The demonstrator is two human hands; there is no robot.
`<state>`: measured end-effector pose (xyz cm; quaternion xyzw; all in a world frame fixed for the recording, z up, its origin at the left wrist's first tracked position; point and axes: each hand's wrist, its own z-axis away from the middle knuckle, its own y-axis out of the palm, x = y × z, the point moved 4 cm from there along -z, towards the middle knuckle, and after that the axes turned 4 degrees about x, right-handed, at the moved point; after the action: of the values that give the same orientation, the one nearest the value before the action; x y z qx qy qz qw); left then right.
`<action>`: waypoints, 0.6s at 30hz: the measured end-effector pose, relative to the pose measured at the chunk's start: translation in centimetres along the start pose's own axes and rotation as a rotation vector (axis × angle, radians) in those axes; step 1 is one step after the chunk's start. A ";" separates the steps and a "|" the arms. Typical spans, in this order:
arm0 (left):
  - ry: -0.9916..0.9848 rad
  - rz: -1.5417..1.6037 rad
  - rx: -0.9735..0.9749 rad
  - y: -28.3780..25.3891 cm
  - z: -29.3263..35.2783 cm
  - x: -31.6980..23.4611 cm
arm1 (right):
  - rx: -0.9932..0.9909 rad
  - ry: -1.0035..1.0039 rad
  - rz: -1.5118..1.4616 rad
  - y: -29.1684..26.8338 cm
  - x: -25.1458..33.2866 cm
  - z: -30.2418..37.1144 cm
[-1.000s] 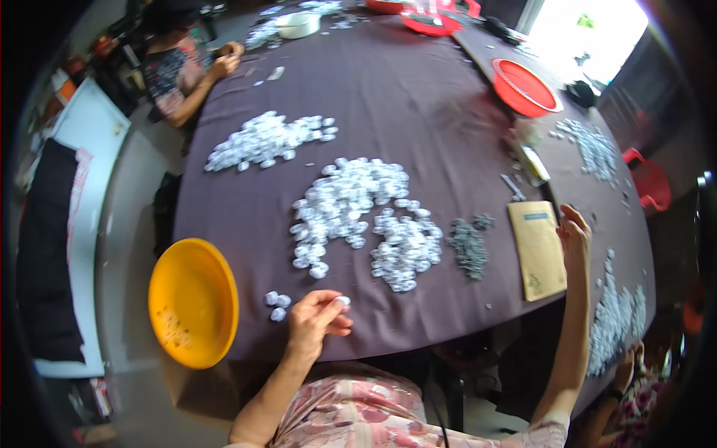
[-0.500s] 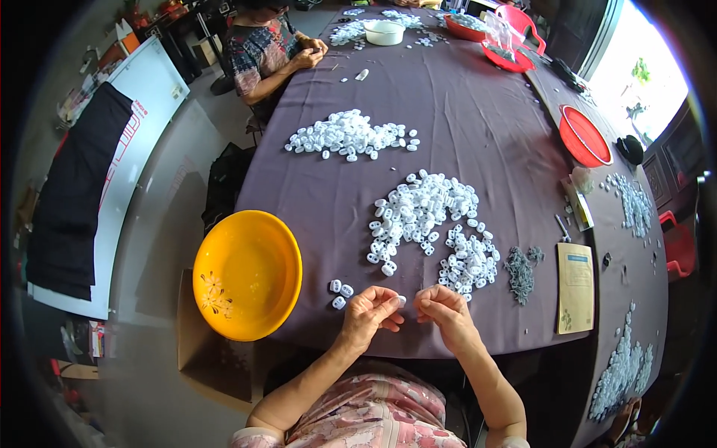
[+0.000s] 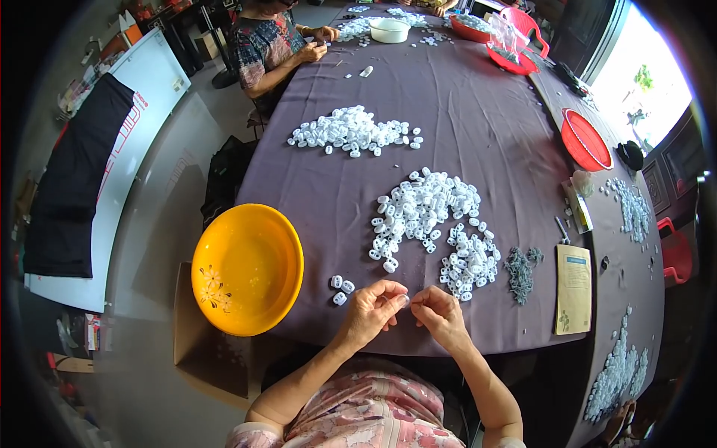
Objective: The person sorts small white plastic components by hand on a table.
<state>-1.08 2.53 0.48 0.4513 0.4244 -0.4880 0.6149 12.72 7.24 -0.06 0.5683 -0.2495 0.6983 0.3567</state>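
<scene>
My left hand [image 3: 370, 315] pinches a small white oval plastic piece [image 3: 405, 300] between thumb and finger, and most of it is hidden. Close beside it, the fingertips of my right hand [image 3: 442, 316] are pressed together; what they hold, if anything, is too small to make out. Three loose white oval pieces [image 3: 339, 298] with dark holes lie left of my left hand. Beyond my hands spreads a curved pile of such pieces [image 3: 422, 205], with a smaller cluster [image 3: 470, 261] just past my right hand. Right of that sits a heap of small grey bits [image 3: 520, 276].
A yellow basin [image 3: 250, 272] stands at the table's left edge. Farther off lie another white pile [image 3: 351, 131], a white bowl [image 3: 389, 30] and a red basket [image 3: 586, 140]. A brown booklet [image 3: 573, 290] lies right. A co-worker [image 3: 272, 52] sits at the far left.
My hands have come closer together, and less of the white piece shows between my left fingers. The co-worker's hands have moved apart.
</scene>
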 end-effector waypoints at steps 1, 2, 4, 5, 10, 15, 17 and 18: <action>0.009 -0.002 0.003 0.0 0.0 -0.1 | -0.012 -0.001 0.031 0.0 0.0 0.1; 0.009 -0.004 0.004 0.0 0.1 -0.1 | -0.025 -0.001 0.062 0.0 -0.1 0.1; 0.021 -0.014 -0.004 0.0 0.1 0.0 | -0.024 -0.012 0.103 0.1 0.1 0.3; 0.021 -0.015 -0.003 0.0 0.1 0.0 | -0.018 -0.023 0.145 0.1 0.3 0.4; 0.034 -0.078 0.027 0.2 0.1 0.1 | -0.048 -0.115 0.347 0.2 1.8 0.8; 0.062 -0.067 0.034 0.6 0.1 0.4 | -0.061 -0.221 0.516 0.1 2.7 1.1; 0.023 -0.011 0.021 0.6 0.1 1.0 | -0.100 -0.210 0.571 -0.3 2.2 1.3; -0.002 0.096 0.008 0.6 0.0 1.5 | -0.097 -0.213 0.573 -0.4 1.6 1.5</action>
<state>-0.27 2.24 -0.83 0.4730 0.3999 -0.4601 0.6361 13.73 6.71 1.84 0.5273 -0.4684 0.6942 0.1440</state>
